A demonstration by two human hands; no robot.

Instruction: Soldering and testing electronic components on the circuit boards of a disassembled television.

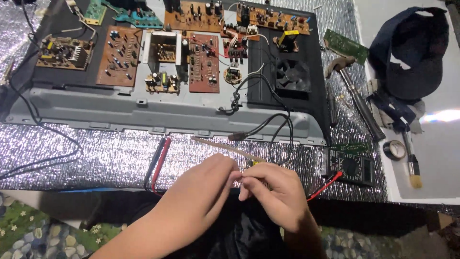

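Note:
My left hand point(203, 189) and my right hand point(278, 192) meet at the fingertips near the front of the silver padded mat point(96, 153). Between them they pinch one end of a long thin tan strip point(225, 147) that runs back and left toward the grey metal chassis point(143, 112). A small yellow part shows just above my right fingers. The red and black probe leads point(158, 163) lie to the left of my left hand. A black multimeter point(351, 165) lies to the right of my right hand, with a red lead running to it.
Several brown and green circuit boards point(117, 55) and a black fan point(292, 74) sit on a dark panel at the back. A soldering iron point(357, 103), tape roll point(395, 150), brush point(412, 165) and dark cap point(414, 52) lie at right. Black cables cross the mat.

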